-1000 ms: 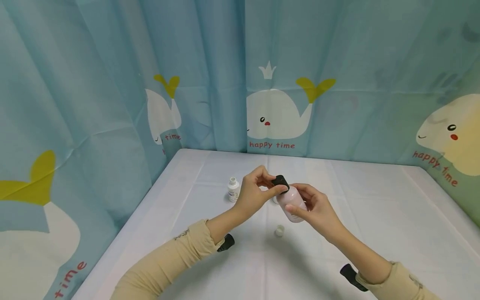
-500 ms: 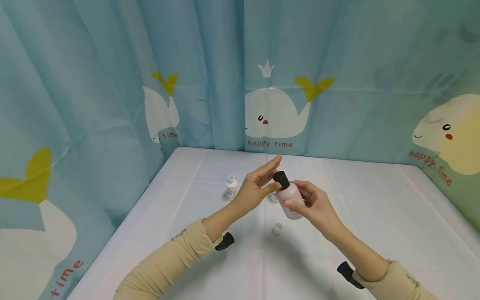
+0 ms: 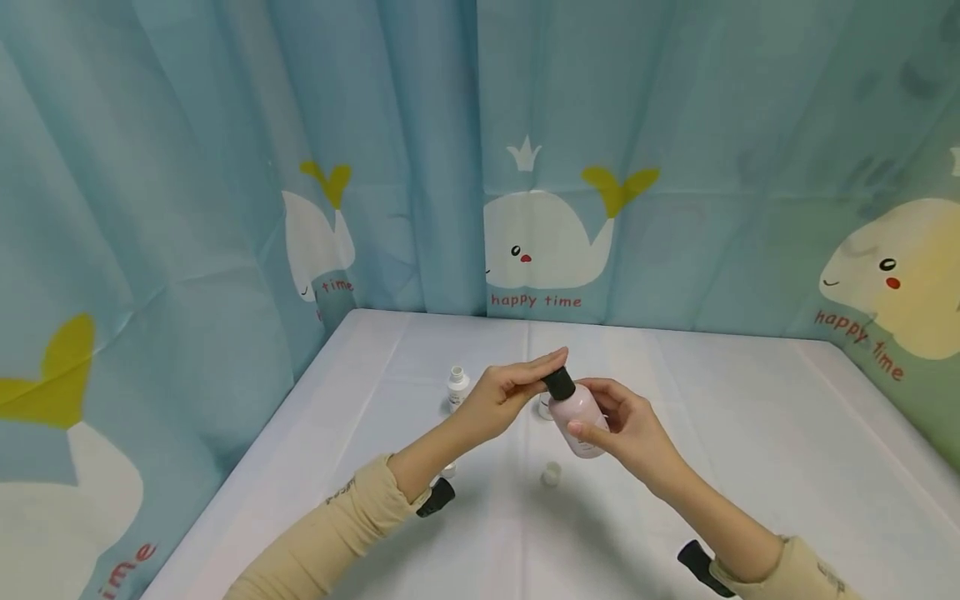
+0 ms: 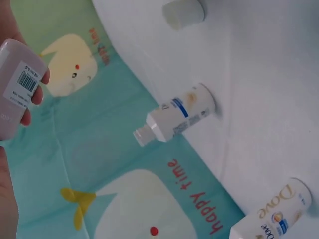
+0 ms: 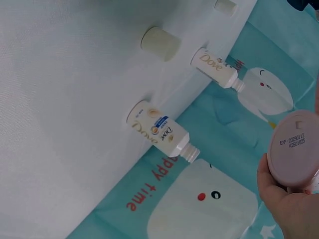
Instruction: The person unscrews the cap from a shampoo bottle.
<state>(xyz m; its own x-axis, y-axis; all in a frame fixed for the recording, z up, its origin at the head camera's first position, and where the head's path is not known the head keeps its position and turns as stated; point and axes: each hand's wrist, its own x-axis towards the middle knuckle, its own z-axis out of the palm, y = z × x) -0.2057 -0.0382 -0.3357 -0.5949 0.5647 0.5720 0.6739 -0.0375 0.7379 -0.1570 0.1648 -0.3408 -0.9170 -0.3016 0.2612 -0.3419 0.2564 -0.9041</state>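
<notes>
A pink lotion bottle [image 3: 577,423] with a black cap [image 3: 559,383] is held above the table, its cap end leaning up to the left. My right hand [image 3: 637,425] grips the bottle's body, thumb on the near side. My left hand [image 3: 498,398] lies with straight fingers over the top of the cap, touching it. A barcode label shows on the pink bottle [image 4: 19,84] in the left wrist view. Its printed base, the bottle's underside [image 5: 295,149], faces the right wrist camera; there the cap is hidden.
Two uncapped white Dove bottles [image 5: 157,130] stand on the white table [image 3: 637,517], one partly behind the pink bottle. Two small pale caps lie there: one cap [image 3: 551,474] in front of the hands, another cap [image 3: 448,471] beside the left wrist. A whale-print curtain [image 3: 375,167] encloses the table.
My left hand's fingers and thumb were pinching the black cap; the fingers have straightened and now lie flat over its top. My right hand keeps its grip on the pink bottle.
</notes>
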